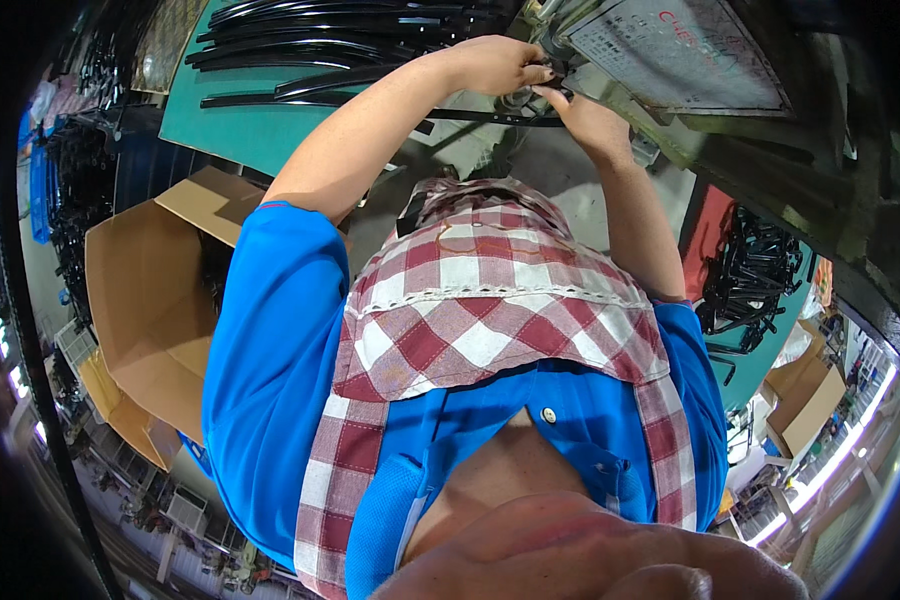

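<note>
Both hands up at the grey machine [610, 80], left hand [495, 65] and right hand [585, 115] each in a pinched grip on a long thin curved black plastic strip [470, 116], steadying it there, above the green bench [260, 130] stacked with more black strips [320, 40].

- A long, thin black strip [470, 116] is lying across the grey work surface, running roughly level from the left side toward the machine on the right, glossy and slightly curved.
- Its right end is sitting between both hands: the left hand [495, 62] is curling its fingers down over it from above, and the right hand [587, 118] is pinching it from the other side, just beside the left fingertips.
- The stretch of strip under the fingers is being hidden, so its tip cannot be made out.
- Its left portion is resting free, passing under the left forearm.
</note>
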